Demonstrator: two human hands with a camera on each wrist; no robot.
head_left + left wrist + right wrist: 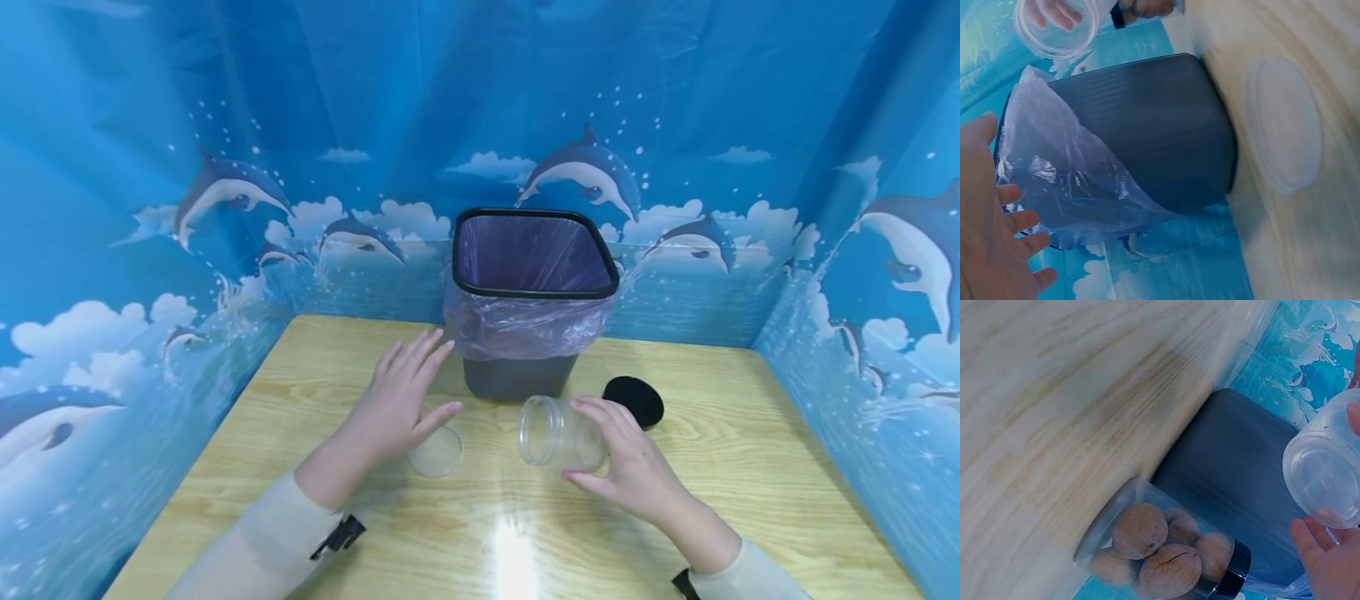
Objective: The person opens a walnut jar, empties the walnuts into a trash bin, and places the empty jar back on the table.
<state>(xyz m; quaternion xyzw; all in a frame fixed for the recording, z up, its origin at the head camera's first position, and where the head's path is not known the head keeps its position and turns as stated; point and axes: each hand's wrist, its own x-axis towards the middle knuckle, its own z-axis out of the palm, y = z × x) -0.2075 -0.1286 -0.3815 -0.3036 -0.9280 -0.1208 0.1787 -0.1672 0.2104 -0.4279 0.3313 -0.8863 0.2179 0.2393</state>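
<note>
My right hand (626,458) grips a clear empty jar (558,433), tipped on its side with the open mouth facing left. In the right wrist view the base of this jar (1325,478) faces the camera. My left hand (397,404) hovers in front of the bin with fingers spread and nothing in it. Below that hand a clear round lid (437,452) lies flat on the table. Beyond the right hand stands a second jar with a black lid (633,402); the right wrist view shows several walnuts (1169,569) inside it.
A dark grey trash bin (521,377) lined with a thin purple bag (525,321) stands at the back middle of the wooden table (750,467). Blue curtains (390,108) with dolphins enclose the back and both sides.
</note>
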